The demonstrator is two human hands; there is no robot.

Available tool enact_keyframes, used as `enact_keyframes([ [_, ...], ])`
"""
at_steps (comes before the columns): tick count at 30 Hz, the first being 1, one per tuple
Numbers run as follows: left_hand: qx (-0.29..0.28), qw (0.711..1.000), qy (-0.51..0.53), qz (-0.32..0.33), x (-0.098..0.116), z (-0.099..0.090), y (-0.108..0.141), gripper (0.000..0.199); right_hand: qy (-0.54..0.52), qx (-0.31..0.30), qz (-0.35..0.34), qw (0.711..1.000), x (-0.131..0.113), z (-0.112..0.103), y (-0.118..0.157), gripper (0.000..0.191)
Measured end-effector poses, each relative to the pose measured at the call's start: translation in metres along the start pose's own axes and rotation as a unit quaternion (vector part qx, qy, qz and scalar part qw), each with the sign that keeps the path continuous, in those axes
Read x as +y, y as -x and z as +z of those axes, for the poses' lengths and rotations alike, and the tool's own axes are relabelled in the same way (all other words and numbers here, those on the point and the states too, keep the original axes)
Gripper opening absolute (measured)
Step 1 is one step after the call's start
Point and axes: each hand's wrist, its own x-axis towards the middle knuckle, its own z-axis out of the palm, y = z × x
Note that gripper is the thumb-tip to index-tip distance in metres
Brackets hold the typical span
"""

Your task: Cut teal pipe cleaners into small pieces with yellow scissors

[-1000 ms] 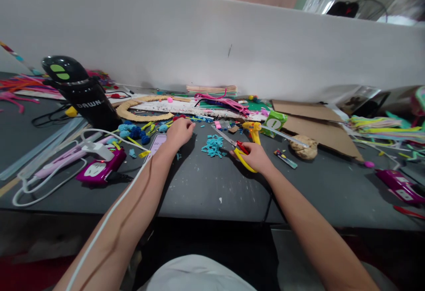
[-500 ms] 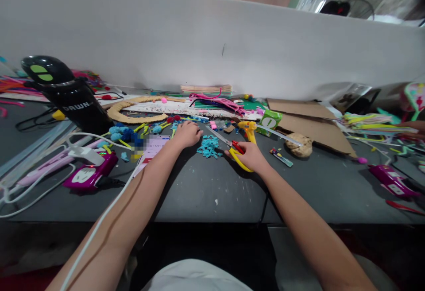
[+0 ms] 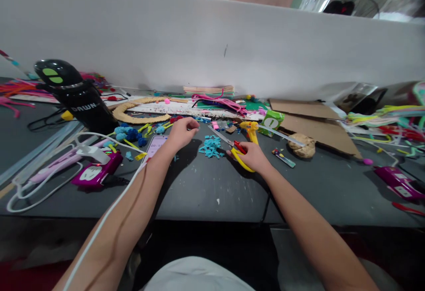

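Note:
A pair of scissors (image 3: 244, 160) with yellow and red handles is held in my right hand (image 3: 254, 156), its blades pointing away to the left, just behind the heap. Short light-blue pieces (image 3: 211, 146) lie in that heap on the dark grey table (image 3: 199, 193), between my two hands. Left of it, my left hand (image 3: 182, 132) hovers with its fingers curled toward the thumb; whatever they may hold is too small to make out. Under my left forearm, a phone (image 3: 156, 144) with a lit screen is partly covered.
Beyond the scissors stand a yellow glue gun (image 3: 251, 129) and a green packet (image 3: 272, 122). A tan ball (image 3: 301, 145) and cardboard (image 3: 318, 133) lie to the right. On the left are a black bottle (image 3: 88, 105), a purple power strip (image 3: 98, 169) and a white cable (image 3: 113, 207).
My left hand has lifted slightly from the table and moved left, its fingers now more curled. My right hand keeps the scissors in about the same place. The view has shifted slightly.

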Motion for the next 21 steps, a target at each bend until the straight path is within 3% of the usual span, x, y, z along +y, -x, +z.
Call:
enact_keyframes([
  [5, -0.033, 0.992, 0.124, -0.007, 0.002, -0.001, 0.003, 0.024, -0.003, -0.001, 0.005, 1.0, 0.002, 0.002, 0.0, 0.043],
  [15, -0.066, 0.993, 0.098, -0.015, 0.011, -0.006, 0.006, 0.037, 0.001, -0.004, 0.005, 1.0, -0.001, 0.0, 0.002, 0.045],
  [21, -0.069, 0.985, 0.151, -0.047, 0.013, -0.003, 0.007, 0.039, 0.003, 0.001, 0.001, 1.0, -0.006, -0.004, 0.006, 0.048],
])
